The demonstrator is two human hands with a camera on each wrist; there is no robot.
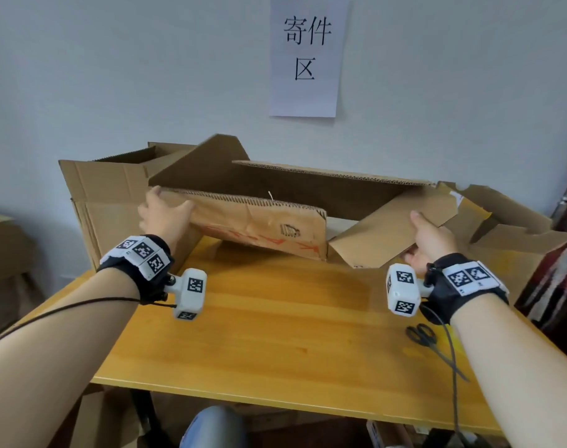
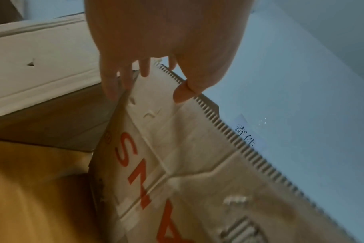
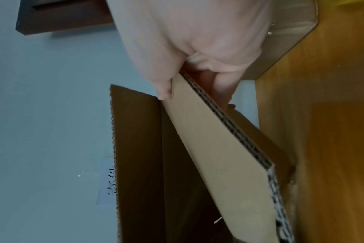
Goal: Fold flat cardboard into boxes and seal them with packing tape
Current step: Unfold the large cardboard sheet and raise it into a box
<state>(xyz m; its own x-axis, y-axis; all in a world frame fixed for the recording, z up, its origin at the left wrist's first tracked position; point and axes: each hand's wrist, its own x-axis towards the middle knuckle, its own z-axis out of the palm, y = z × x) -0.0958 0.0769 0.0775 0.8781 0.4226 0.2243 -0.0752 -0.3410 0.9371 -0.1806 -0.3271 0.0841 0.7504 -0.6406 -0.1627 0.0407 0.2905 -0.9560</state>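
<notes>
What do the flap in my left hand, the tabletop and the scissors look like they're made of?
Flap held by the left hand: corrugated cardboard, matte brown with red print; the fluted core shows along its cut edge.
Tabletop: looks like wood, or a wood-look laminate, honey-coloured with a light sheen and visible grain.
Scissors: dark handles, likely plastic; too small to tell the blades.

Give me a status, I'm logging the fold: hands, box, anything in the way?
Left hand grips the printed flap. Right hand pinches the plain flap. Box unsealed. Scissors lie on the table, clear.
</notes>
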